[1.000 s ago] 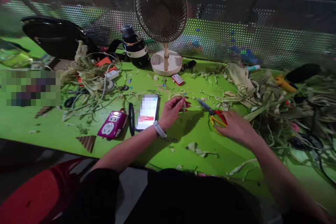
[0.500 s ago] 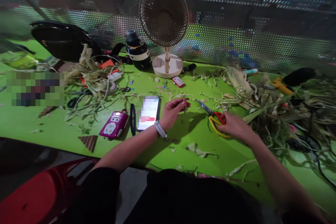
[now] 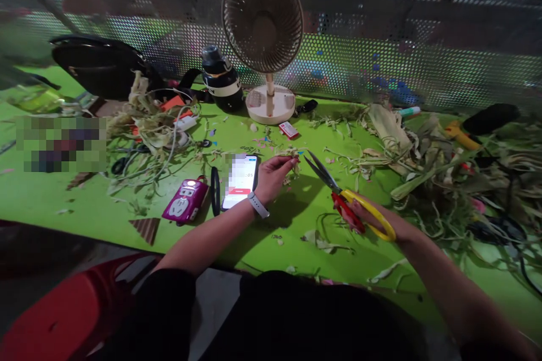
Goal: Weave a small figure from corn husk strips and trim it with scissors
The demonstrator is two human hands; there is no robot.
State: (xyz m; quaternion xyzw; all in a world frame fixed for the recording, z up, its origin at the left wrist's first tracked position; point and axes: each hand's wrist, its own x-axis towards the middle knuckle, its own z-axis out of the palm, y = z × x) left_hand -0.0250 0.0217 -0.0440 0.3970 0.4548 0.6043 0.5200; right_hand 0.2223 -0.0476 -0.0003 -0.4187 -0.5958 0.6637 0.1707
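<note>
My right hand point(image 3: 359, 211) grips a pair of scissors point(image 3: 337, 187) with one red and one yellow handle. Its blades stand slightly apart and point up and left toward my left hand point(image 3: 273, 176). The left fingertips are pinched together at something small that I cannot make out; thin pale-green strands lie right by them. Left of that hand, a lit phone point(image 3: 240, 189) rests on the green table point(image 3: 271, 254), close to my wristband. Below the scissors is a scrap of dried leaf point(image 3: 320, 241).
A desk fan point(image 3: 270, 107) and a dark bottle point(image 3: 223, 82) stand at the back. Dried husks heap up on the right point(image 3: 389, 130) and left point(image 3: 148, 124). A purple power socket point(image 3: 185, 201) sits beside the phone. The red chair point(image 3: 55, 316) is at lower left.
The scissors have been raised and turned in my right hand, their blades spreading a little and coming nearer my left fingertips. My left hand has shifted slightly left, still pinching.
</note>
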